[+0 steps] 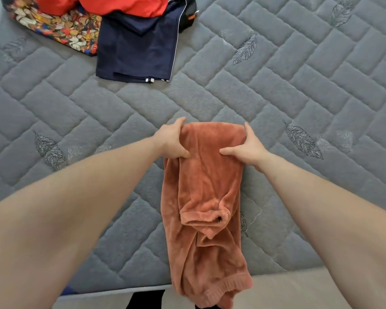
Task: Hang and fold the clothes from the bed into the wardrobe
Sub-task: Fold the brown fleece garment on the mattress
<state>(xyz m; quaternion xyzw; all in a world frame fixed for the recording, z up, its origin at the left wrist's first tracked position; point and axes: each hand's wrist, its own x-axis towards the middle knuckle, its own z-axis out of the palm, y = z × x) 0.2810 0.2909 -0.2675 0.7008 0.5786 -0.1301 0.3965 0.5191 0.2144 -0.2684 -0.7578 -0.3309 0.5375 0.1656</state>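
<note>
A terracotta velvet garment (207,192) lies lengthwise on the grey quilted mattress (276,90), folded narrow, its ribbed hem hanging over the near edge. My left hand (172,139) grips its far left corner, thumb on top of the cloth. My right hand (250,146) grips the far right corner the same way. A sleeve cuff lies folded across the garment's middle. The wardrobe is not in view.
At the far left of the mattress lies a pile: a navy garment (138,47) with white piping, a red garment (112,5) on top, a multicoloured patterned cloth (58,27) and something black (187,14). The mattress's near edge (120,291) runs below my arms.
</note>
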